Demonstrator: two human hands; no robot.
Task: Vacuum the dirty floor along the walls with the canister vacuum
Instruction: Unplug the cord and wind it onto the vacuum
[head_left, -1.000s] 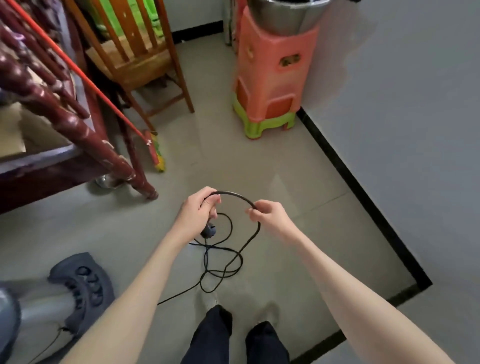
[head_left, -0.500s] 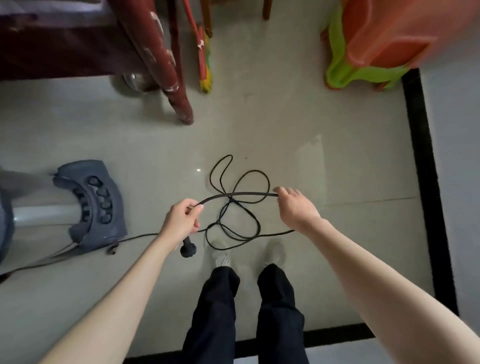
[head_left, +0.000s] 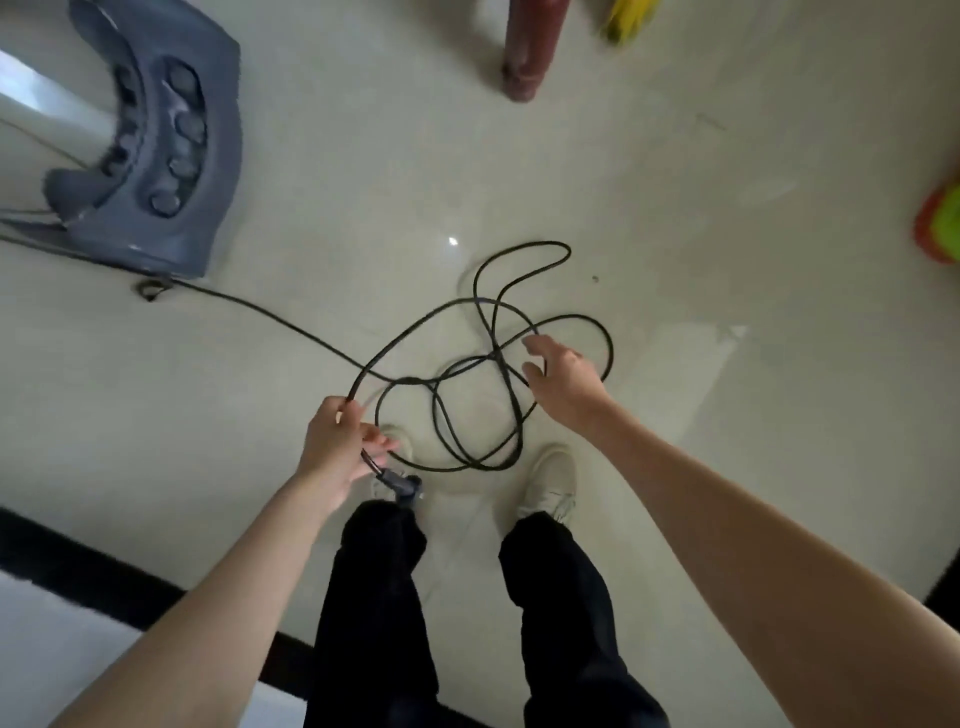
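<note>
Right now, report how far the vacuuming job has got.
Done: little that shows; the black cord lies pulled out in tangled loops on the floor. In hand: the left hand grips the cord near its plug, while the right hand hangs open over the loops. Left: untangle, plug in, then vacuum along the walls; the grey machine sits idle, and no hose or nozzle is in view.

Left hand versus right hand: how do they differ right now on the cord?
The left hand is closed on the cord near its plug; the right hand is open, fingers spread, gripping nothing. The left sits nearer the legs, the right further out over the loops. Both are bare.
</note>
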